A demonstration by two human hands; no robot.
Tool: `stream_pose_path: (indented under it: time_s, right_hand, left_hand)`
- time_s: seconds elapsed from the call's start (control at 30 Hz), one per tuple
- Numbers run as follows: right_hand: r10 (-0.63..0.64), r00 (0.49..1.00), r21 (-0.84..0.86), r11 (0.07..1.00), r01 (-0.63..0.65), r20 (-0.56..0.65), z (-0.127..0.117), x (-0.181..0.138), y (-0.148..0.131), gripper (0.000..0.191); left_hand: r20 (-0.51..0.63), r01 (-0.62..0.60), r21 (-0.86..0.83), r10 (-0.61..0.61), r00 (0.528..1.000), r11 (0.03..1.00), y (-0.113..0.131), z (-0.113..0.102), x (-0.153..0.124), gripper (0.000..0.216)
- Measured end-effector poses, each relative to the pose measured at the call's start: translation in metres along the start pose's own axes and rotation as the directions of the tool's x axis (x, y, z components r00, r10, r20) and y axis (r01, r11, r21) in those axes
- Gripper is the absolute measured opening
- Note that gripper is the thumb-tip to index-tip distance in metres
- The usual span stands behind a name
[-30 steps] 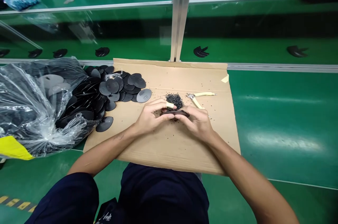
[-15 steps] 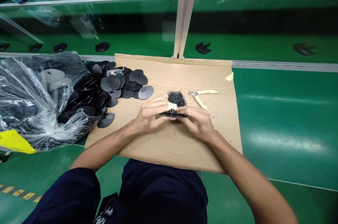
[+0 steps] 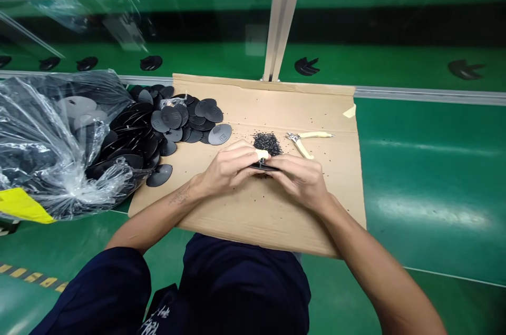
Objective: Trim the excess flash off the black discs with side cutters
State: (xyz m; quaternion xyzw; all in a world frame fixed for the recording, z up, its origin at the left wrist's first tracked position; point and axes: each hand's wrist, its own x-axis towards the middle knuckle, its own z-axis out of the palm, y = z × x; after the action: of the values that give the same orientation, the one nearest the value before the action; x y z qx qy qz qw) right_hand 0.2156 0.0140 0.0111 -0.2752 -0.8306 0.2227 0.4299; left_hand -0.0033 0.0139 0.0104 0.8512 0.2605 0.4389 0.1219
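Between my two hands I hold a black oval plastic disc (image 3: 263, 166), seen nearly edge-on, above the cardboard sheet. My left hand (image 3: 229, 167) grips its left side, and a finger there has a pale wrapping (image 3: 261, 154). My right hand (image 3: 302, 176) pinches the right side. Fingers hide most of the disc. Just beyond my hands lies a heap of tiny black plastic bits (image 3: 268, 142). To the right of the heap rest side cutters (image 3: 304, 141) with pale yellow handles, their jaws toward the heap.
Many black oval discs (image 3: 172, 117) are piled at left, spilling from a clear plastic bag (image 3: 43, 150) with a yellow label. The cardboard (image 3: 237, 224) lies on a green table (image 3: 427, 182). A metal post (image 3: 282, 19) rises behind it. Black parts (image 3: 307, 67) sit along the back.
The view has shifted slightly. My hands still hold the disc, which is now more covered by my fingers. The cutters and heap lie where they were on the cardboard.
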Motion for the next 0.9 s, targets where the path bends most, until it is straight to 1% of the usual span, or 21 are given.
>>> stream_pose_path:
  time_s: [0.23, 0.43, 0.5, 0.63, 0.73, 0.77, 0.8, 0.83, 0.9]
  right_hand:
    - [0.066, 0.996, 0.005, 0.998, -0.067, 0.059, -0.005, -0.001, -0.002, 0.014]
    - [0.054, 0.995, -0.007, 0.999, -0.054, 0.086, -0.006, 0.0, 0.001, 0.016]
    - [0.047, 0.996, -0.013, 0.999, -0.046, 0.074, -0.005, 0.0, 0.002, 0.015]
    - [0.018, 1.0, 0.009, 1.0, -0.018, 0.012, -0.002, 0.0, 0.003, 0.014]
    - [0.037, 0.999, 0.037, 0.999, -0.039, 0.037, -0.007, 0.002, 0.005, 0.012]
    - [0.061, 0.996, 0.027, 0.998, -0.063, 0.06, -0.011, 0.003, 0.007, 0.014]
    - [0.094, 0.992, -0.007, 0.996, -0.094, 0.083, -0.016, 0.004, 0.011, 0.019]
    - [0.136, 0.986, -0.067, 0.989, -0.129, 0.101, -0.022, 0.004, 0.016, 0.027]
    - [0.229, 0.967, -0.256, 0.947, -0.195, 0.111, -0.035, 0.003, 0.03, 0.045]
  left_hand:
    - [0.03, 0.002, 0.012, -0.002, 1.0, 1.0, 0.002, -0.002, 0.003, 0.02]
    - [-0.009, 0.009, 0.056, -0.009, 1.0, 0.998, 0.005, 0.001, 0.001, 0.015]
    - [-0.011, 0.029, 0.033, -0.029, 1.0, 0.999, 0.005, 0.002, 0.002, 0.016]
    - [-0.007, 0.108, -0.085, -0.109, 0.994, 0.99, 0.006, 0.005, 0.003, 0.022]
    - [-0.024, 0.156, -0.12, -0.16, 0.987, 0.98, 0.006, 0.006, 0.001, 0.023]
    - [-0.032, 0.171, -0.117, -0.176, 0.984, 0.978, 0.006, 0.006, 0.0, 0.023]
    - [-0.038, 0.185, -0.113, -0.19, 0.981, 0.976, 0.005, 0.006, 0.0, 0.023]
    - [-0.041, 0.198, -0.11, -0.204, 0.978, 0.974, 0.005, 0.006, -0.001, 0.022]
    - [-0.042, 0.226, -0.108, -0.231, 0.972, 0.968, 0.003, 0.007, -0.002, 0.02]
